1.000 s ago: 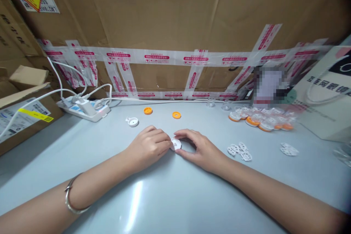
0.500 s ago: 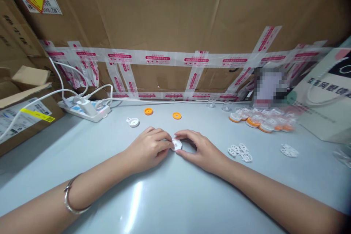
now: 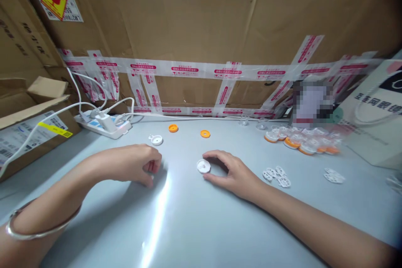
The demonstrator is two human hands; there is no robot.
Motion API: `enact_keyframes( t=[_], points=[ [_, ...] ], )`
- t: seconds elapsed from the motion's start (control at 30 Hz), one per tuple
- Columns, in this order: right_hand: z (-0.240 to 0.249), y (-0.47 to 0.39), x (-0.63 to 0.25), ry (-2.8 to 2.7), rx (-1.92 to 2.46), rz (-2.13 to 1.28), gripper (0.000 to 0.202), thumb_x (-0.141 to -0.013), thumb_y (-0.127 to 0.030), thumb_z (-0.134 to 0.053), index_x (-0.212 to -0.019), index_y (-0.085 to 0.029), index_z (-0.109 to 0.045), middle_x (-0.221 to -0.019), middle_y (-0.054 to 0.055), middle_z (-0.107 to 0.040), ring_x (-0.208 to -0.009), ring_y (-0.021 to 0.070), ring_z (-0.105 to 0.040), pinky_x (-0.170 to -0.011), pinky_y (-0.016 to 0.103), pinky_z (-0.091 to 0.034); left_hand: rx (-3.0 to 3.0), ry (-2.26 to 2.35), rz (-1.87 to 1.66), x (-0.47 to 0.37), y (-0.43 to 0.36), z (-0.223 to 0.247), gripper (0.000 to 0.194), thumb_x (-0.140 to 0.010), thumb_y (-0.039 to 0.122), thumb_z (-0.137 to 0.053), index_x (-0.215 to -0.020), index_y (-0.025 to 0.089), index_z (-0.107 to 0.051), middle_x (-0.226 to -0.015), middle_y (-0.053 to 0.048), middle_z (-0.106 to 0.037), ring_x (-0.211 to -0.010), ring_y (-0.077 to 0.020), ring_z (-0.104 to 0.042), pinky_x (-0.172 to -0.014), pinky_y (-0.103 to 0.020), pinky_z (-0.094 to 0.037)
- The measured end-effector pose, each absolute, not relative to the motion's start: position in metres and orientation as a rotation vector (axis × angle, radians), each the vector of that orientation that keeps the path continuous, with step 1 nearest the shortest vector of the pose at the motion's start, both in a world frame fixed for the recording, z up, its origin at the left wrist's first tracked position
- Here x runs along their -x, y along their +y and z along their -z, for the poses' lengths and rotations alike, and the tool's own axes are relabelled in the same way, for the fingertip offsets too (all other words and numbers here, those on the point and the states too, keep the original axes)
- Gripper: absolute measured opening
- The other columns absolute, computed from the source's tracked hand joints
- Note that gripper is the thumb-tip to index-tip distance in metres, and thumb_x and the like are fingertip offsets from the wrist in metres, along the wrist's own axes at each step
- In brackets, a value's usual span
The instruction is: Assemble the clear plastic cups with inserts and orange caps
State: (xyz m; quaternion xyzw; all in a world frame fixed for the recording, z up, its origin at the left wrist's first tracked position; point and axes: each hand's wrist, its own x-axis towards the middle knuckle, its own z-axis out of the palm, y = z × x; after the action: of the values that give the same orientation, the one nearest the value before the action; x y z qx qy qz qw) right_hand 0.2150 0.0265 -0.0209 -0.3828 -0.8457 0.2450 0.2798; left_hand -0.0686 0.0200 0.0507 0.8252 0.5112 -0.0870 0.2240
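Note:
My right hand point(image 3: 230, 170) rests on the table with thumb and forefinger curved around the rim of a round white plastic disc point(image 3: 204, 166). The disc lies flat, with a small raised shape at its centre. To the left, well apart from the disc, my left hand point(image 3: 135, 164) hovers low with its fingers curled in; a small whitish bit shows by the thumb, too small to name. Behind it lie a white round cap with a small tab point(image 3: 156, 140) and an orange ring-shaped cap point(image 3: 173, 128). A second orange ring point(image 3: 205, 134) lies behind the disc.
Several white spoked plastic pieces point(image 3: 277, 176) lie right of my right hand, with more point(image 3: 333, 176) farther right. Orange-and-white assembled discs point(image 3: 304, 142) are heaped at the back right. A power strip point(image 3: 106, 124), cardboard boxes point(image 3: 194, 16) and a paper bag point(image 3: 373, 121) border the table.
My left hand has left the white disc and moved left, its fingers curling in. My right hand stays at the disc. The view has shifted slightly.

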Motion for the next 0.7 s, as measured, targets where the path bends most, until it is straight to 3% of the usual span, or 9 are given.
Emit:
enact_keyframes(
  t=[0.23, 0.53, 0.7],
  points=[
    [0.018, 0.024, -0.215, -2.237, 1.035, -0.669, 0.032, -0.077, -0.029, -0.061, -0.107, -0.022, -0.055, -0.106, 0.006, -0.063, -0.098, 0.0193, -0.059, -0.089, 0.036, -0.046, -2.359, 1.44, 0.102, 0.066, 0.018, -0.037, 0.016, -0.063, 0.01, -0.05, -0.066, 0.022, -0.06, -0.066, 0.0, -0.061, -0.055, -0.0148, -0.054, -0.043, -0.02, -0.031],
    [0.014, 0.024, -0.217, -2.081, 1.106, -0.71, 0.027, -0.079, -0.035, -0.059, -0.104, -0.023, -0.057, -0.105, 0.005, -0.063, -0.096, 0.0195, -0.059, -0.084, 0.035, -0.048, -2.572, 1.494, 0.036, 0.051, 0.015, -0.033, 0.018, -0.066, 0.004, -0.042, -0.066, 0.019, -0.052, -0.063, 0.0, -0.057, -0.055, -0.0136, -0.052, -0.048, -0.021, -0.033],
    [0.004, 0.017, -0.214, -1.763, 1.056, -0.73, 0.014, -0.082, -0.032, -0.055, -0.082, -0.02, -0.062, -0.082, 0.003, -0.066, -0.081, 0.016, -0.061, -0.077, 0.03, -0.049, -2.763, 1.253, -0.592, 0.019, 0.005, -0.026, 0.015, -0.078, 0.006, -0.043, -0.078, 0.017, -0.053, -0.075, -0.002, -0.06, -0.067, -0.013, -0.056, -0.061, -0.023, -0.043]
  ],
)
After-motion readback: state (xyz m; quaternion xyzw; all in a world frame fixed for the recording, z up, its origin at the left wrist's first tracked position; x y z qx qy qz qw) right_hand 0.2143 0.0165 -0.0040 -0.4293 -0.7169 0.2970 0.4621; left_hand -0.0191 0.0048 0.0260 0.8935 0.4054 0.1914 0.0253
